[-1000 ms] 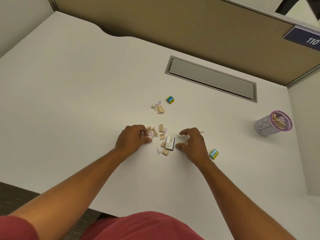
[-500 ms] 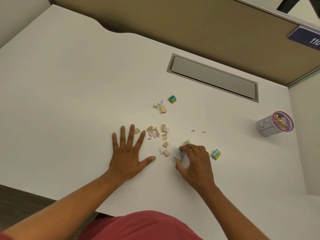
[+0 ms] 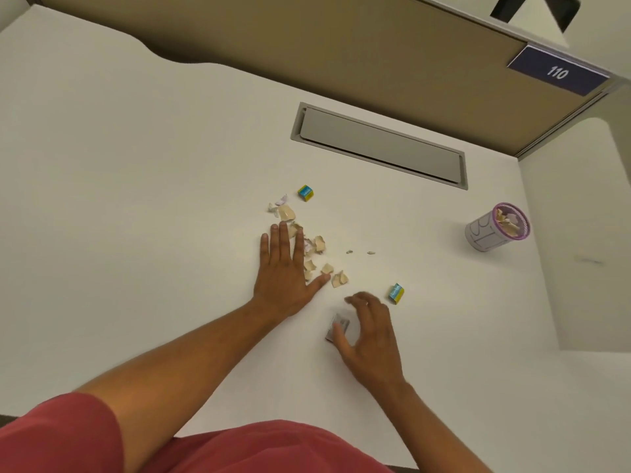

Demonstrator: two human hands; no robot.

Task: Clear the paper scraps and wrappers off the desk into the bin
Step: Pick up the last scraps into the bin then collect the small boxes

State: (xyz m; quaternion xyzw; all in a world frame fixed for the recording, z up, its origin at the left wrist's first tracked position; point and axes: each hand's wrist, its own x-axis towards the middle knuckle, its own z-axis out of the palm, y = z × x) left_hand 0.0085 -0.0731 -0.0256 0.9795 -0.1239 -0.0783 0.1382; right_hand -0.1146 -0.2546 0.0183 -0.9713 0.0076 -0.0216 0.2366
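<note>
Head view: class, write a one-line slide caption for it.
Left hand lies flat beside paper scraps while right hand grips a silver wrapper; the purple-rimmed bin waits far right.

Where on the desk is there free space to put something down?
The desk is bare left of the left hand, and between the cable tray lid and the paper scraps. It is crowded from the scraps to the right hand.
</note>
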